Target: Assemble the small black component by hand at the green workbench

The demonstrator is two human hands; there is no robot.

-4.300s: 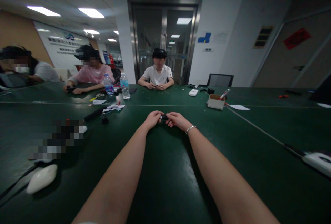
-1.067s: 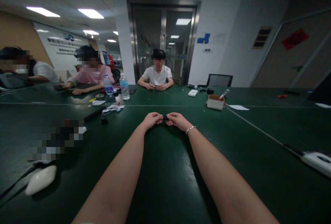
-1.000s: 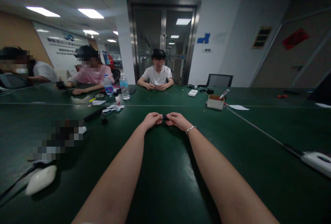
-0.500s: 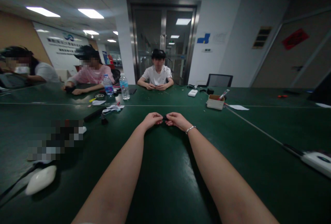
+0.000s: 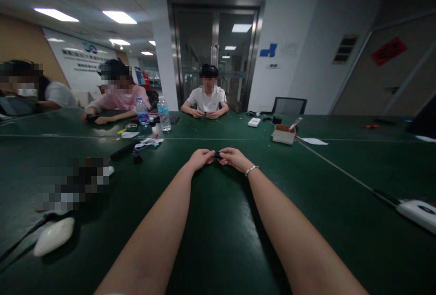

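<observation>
A small black object (image 5: 217, 154) sits between my two hands, just above or on the green table (image 5: 218, 231); its kind is too small to make out. My left hand (image 5: 201, 159) is closed, with thumb and fingertips pinched at the object's left end. From the other side, my right hand (image 5: 234, 158) pinches the same piece, its fingers curled. A silver bracelet (image 5: 251, 170) circles my right wrist. The fingers cover much of the object.
To the left lie a cream rounded object (image 5: 54, 237), a small black item (image 5: 137, 157) and crumpled paper (image 5: 149, 142). Two water bottles (image 5: 164, 114) stand beyond. At right are a small box (image 5: 284, 134) with a pen and a white device (image 5: 418, 213). Several people sit across the table.
Both my hands stay in nearly the same place around the small black object. My left hand and forearm have shifted very slightly; nothing is let go.
</observation>
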